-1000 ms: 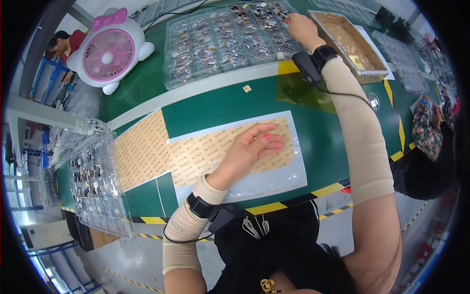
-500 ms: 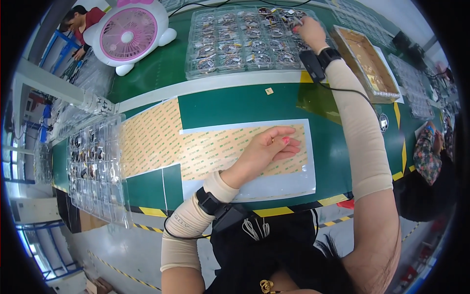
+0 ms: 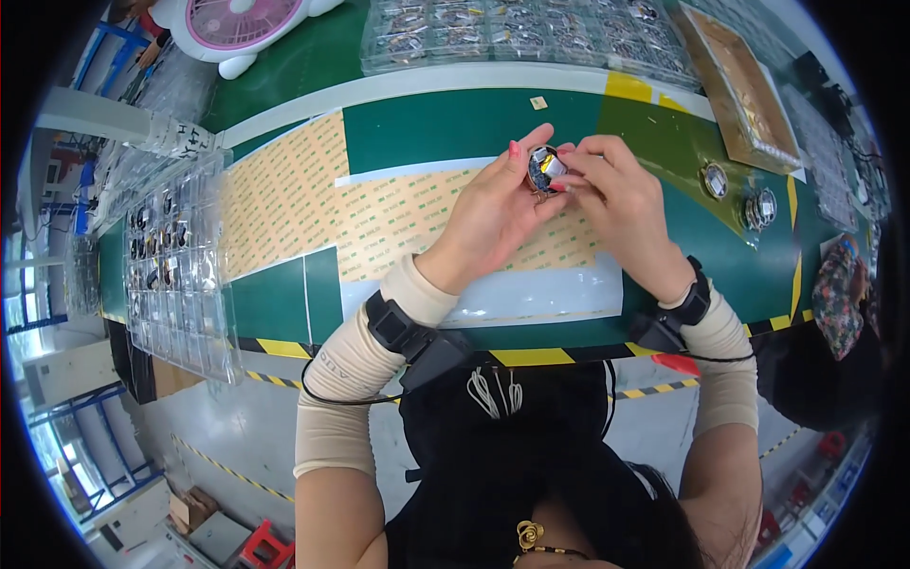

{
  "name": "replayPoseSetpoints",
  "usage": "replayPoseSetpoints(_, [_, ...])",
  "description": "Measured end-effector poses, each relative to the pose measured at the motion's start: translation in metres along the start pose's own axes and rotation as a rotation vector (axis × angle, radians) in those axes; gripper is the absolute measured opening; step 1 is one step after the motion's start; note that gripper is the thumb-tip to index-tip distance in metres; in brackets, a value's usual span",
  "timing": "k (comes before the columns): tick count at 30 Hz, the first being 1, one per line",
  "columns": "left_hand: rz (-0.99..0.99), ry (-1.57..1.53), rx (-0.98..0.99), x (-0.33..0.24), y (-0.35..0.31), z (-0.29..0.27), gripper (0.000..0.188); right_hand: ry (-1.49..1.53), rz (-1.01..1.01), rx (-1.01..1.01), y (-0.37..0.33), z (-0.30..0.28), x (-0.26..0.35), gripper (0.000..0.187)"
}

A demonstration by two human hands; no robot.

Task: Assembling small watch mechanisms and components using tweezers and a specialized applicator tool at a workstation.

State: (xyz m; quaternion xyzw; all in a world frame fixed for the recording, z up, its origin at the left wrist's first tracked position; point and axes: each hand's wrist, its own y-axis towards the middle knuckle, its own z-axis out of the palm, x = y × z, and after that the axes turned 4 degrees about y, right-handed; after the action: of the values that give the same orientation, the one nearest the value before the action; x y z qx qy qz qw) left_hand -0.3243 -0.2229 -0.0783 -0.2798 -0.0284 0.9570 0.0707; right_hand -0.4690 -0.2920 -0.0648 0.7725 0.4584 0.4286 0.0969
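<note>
A small round electronic module [image 3: 543, 171], dark with a silver and yellow part on its face, is held above the adhesive sheets. My left hand [image 3: 493, 216] grips its rim between thumb and fingers, palm turned up. From the right, my right hand [image 3: 621, 194] pinches at the module's face with thumb and fingertips. What lies under those fingertips is hidden. Below both hands lies a tan adhesive-backed sheet [image 3: 398, 223] with green print and a white border. A second such sheet [image 3: 284, 190] adjoins it on the left.
Clear compartment trays of round modules [image 3: 521, 43] stand at the back; another tray [image 3: 180, 284] is at the left. Two round modules, one silver [image 3: 714, 178] and one darker [image 3: 758, 209], lie right, near a yellow film [image 3: 654, 142]. A shallow box [image 3: 739, 90] and pink-white fan [image 3: 242, 24] sit farther back.
My right hand has come back from the far tray to meet my left over the sheet. A round module is now between them. The view has tilted downward.
</note>
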Motion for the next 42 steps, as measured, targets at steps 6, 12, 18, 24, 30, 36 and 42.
replayPoseSetpoints(6, [0.005,0.269,0.037,0.003,-0.003,0.0,0.049,0.148,0.179,-0.013,-0.01,0.001,0.007,0.019])
replayPoseSetpoints(12, [0.072,0.337,0.033,0.008,-0.003,0.004,0.046,0.193,0.296,-0.087,-0.008,0.003,0.013,0.017])
replayPoseSetpoints(18, [0.211,0.661,0.053,0.008,-0.001,0.0,0.043,0.314,0.448,-0.038,-0.006,-0.001,0.008,0.013])
replayPoseSetpoints(24, [0.066,0.512,-0.071,-0.001,0.0,0.0,0.04,0.486,0.569,0.009,-0.002,-0.004,0.005,0.01])
replayPoseSetpoints(30, [-0.198,0.282,0.045,-0.012,0.002,-0.015,0.04,0.485,0.587,0.013,0.003,-0.016,0.0,0.013])
replayPoseSetpoints(36, [-0.229,0.312,-0.006,-0.01,0.001,-0.008,0.036,0.592,0.531,-0.184,0.004,-0.054,-0.001,0.017])
replayPoseSetpoints(42, [-0.258,0.46,-0.078,-0.011,0.0,0.001,0.031,0.886,0.884,0.07,-0.04,-0.08,0.004,0.018])
